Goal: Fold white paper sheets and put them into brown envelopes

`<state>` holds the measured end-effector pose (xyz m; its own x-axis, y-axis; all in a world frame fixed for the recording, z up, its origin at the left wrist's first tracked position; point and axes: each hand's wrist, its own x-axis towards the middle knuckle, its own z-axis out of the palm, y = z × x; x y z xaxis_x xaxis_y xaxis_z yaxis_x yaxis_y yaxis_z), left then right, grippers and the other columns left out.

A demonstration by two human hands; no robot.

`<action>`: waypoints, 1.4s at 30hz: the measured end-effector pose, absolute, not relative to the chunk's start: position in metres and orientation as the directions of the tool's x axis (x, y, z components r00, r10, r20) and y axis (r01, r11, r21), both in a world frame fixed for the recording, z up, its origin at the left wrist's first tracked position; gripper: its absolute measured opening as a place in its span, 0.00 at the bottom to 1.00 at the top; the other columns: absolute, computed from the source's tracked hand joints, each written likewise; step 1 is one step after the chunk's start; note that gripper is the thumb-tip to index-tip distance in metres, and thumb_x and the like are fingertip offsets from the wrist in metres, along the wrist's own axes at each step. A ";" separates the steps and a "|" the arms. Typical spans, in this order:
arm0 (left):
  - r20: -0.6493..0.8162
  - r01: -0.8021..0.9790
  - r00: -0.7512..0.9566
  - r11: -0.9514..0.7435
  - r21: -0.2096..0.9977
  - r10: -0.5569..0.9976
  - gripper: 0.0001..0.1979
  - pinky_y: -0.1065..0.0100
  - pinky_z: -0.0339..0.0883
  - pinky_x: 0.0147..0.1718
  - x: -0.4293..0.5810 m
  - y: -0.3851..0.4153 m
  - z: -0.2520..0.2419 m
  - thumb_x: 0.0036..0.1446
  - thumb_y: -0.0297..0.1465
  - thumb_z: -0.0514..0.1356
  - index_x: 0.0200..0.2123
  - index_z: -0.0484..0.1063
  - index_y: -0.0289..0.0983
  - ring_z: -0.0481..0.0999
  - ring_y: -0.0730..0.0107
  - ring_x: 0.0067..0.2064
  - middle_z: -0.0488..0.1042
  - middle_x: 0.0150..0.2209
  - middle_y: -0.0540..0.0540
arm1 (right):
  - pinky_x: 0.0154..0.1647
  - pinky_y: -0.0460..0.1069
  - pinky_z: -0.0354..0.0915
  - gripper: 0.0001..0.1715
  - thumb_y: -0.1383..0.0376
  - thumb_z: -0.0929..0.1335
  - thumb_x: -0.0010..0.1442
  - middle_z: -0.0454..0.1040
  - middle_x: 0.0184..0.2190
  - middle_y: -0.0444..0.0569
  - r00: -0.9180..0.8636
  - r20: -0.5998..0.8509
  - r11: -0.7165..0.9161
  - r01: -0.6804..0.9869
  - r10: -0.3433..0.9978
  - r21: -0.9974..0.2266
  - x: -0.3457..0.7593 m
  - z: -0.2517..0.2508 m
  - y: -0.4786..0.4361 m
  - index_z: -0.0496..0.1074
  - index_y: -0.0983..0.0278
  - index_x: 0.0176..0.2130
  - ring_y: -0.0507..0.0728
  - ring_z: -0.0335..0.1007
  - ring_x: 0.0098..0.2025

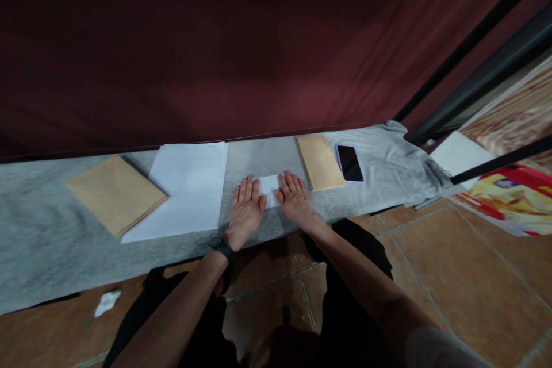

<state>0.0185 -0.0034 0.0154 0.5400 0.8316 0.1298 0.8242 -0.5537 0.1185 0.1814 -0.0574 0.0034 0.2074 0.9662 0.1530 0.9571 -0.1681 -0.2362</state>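
A small folded piece of white paper (269, 186) lies on the grey cloth between my hands. My left hand (247, 207) rests flat over its left side, fingers stretched forward. Over the right side lies my right hand (295, 198), also flat with the fingers extended. Both hands hide the paper's side edges. To the left is a stack of large white sheets (190, 184), with brown envelopes (116, 192) overlapping its left edge. A narrower brown envelope stack (321, 162) sits just right of my right hand.
A phone (350, 163) with a dark screen lies beside the right-hand envelopes. The grey cloth (383, 184) covers a long narrow bench against a dark red wall (215, 69). Dark bars and a red-yellow printed box (513, 195) are at right. A crumpled white scrap (107, 302) lies on the tiled floor.
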 end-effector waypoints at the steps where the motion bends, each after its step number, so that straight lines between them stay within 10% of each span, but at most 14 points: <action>1: 0.147 0.826 0.533 -0.550 0.121 0.833 0.30 0.48 0.47 0.70 0.018 -0.004 0.014 0.71 0.38 0.44 0.70 0.55 0.27 0.49 0.51 0.74 0.53 0.72 0.32 | 0.73 0.61 0.47 0.34 0.55 0.55 0.75 0.50 0.73 0.59 0.203 0.157 -0.164 0.959 0.966 -0.231 0.182 0.003 -0.058 0.54 0.69 0.72 0.65 0.47 0.74; 42: -0.013 0.589 0.803 -0.790 0.173 0.596 0.28 0.53 0.44 0.71 0.009 -0.021 0.040 0.71 0.40 0.51 0.68 0.59 0.32 0.52 0.53 0.73 0.55 0.72 0.35 | 0.73 0.62 0.47 0.36 0.55 0.60 0.73 0.47 0.74 0.62 -0.110 0.106 0.132 0.965 0.988 -0.226 0.202 0.005 -0.081 0.55 0.71 0.71 0.64 0.42 0.75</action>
